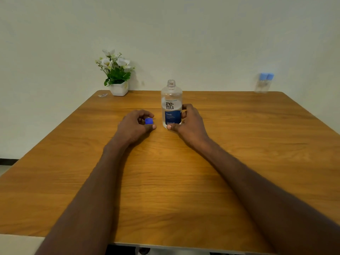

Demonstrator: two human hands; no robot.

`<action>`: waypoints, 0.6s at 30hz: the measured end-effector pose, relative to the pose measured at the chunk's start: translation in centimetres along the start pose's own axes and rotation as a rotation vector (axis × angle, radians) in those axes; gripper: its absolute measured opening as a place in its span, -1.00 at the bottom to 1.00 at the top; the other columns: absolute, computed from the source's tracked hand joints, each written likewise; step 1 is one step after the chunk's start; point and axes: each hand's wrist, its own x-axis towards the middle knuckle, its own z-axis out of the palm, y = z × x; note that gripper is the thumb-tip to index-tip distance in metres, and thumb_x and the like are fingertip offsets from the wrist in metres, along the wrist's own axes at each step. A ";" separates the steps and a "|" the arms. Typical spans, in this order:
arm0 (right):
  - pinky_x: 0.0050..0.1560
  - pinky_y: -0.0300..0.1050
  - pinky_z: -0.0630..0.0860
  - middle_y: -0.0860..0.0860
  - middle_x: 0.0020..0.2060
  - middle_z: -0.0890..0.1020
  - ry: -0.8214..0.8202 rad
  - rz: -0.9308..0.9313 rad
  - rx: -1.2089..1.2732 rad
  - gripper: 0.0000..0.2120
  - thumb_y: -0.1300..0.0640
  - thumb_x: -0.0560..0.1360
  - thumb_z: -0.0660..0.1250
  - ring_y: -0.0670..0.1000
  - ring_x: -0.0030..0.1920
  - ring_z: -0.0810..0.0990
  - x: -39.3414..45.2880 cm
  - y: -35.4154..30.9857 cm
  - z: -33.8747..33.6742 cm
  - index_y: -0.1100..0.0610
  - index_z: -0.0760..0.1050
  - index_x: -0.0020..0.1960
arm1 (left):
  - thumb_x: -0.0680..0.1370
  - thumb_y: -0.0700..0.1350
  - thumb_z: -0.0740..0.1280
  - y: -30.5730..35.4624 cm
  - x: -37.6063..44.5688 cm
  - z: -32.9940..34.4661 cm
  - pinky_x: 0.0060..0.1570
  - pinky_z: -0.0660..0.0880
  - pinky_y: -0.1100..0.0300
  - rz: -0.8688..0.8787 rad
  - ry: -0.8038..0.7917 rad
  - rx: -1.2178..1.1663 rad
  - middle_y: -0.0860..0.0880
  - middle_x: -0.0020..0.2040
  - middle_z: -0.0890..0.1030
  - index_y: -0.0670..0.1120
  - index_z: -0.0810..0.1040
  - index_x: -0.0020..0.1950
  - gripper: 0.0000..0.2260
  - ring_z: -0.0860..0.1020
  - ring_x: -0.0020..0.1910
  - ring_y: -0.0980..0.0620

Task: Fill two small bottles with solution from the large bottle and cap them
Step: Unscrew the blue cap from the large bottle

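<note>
Blue cap (149,121) sits pinched in the left hand (135,126), fingers curled round it, low over the table (165,190) or resting on it, can't tell which. Right hand (185,122) is wrapped round the lower half of the large bottle (171,105), thumb at the base, fingers behind the label. Bottle stands upright mid-table, neck open, no cap on. Hands are apart, just beside each other, cap hand left of the bottle.

Two small bottles (264,83) stand together at the far right corner, well apart from both hands, light blue caps on. They look clear; fill level too blurred to read. Judging by that, filling hasn't started.

Risks from here:
- Open neck plus a low one-hand grip. Bottle is tall and narrow, so a drag or a bump on the way to the far corner could tip it and slosh solution onto the wood.
- Small bottles are out at the table edge. A long reach across could knock one off or over, since they're light and touching each other.
- Wide neck pouring into a small mouth: likely overshoot and spill unless the tilt is slow and the receiving bottle is held.
- Cap put down loose near the working area could roll or get swept off by a forearm.
- Both hands busy now; one has to free up before uncapping the small ones.

Potted white flowers (117,74) at the far left edge, clear of the working path. Small unclear item (102,95) beside the pot.
</note>
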 end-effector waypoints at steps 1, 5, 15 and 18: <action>0.16 -0.06 0.63 0.01 0.27 0.54 0.000 0.003 -0.004 -0.21 0.03 0.34 0.68 -0.05 0.18 0.57 0.0 0.1 0.0 0.06 0.38 0.46 | 0.48 0.04 0.54 0.1 0.0 0.0 0.27 0.50 -0.14 0.004 0.005 0.011 0.09 0.23 0.56 0.16 0.62 0.23 -0.66 0.50 0.17 0.07; 0.22 -0.01 0.62 0.03 0.30 0.54 -0.018 0.010 -0.011 -0.18 0.06 0.34 0.69 -0.03 0.22 0.57 0.1 0.2 -0.1 0.05 0.36 0.48 | 0.48 0.04 0.54 0.1 -0.1 0.1 0.22 0.53 -0.06 0.014 0.022 0.031 0.08 0.22 0.57 0.14 0.61 0.25 -0.65 0.51 0.14 0.07; -0.27 -0.20 0.57 0.12 0.39 0.39 -0.238 0.170 0.141 0.08 0.47 0.38 0.48 0.07 0.15 0.56 1.1 0.5 -2.4 -0.09 0.00 0.67 | 0.55 -0.08 0.34 1.5 -1.3 0.1 -0.05 0.56 0.03 0.208 0.510 -0.010 0.03 -0.03 0.60 -0.02 0.63 0.17 -0.79 0.53 -0.05 0.07; -0.28 -0.25 0.44 0.06 0.23 0.49 0.037 0.095 0.104 -0.17 0.49 0.42 0.36 0.04 0.08 0.55 0.8 0.8 -3.3 0.02 0.24 0.58 | 0.55 -0.17 0.32 2.8 -2.2 -0.2 -0.11 0.46 0.21 0.342 0.756 -0.002 -0.01 -0.12 0.59 -0.10 0.64 0.08 -0.84 0.51 -0.13 0.03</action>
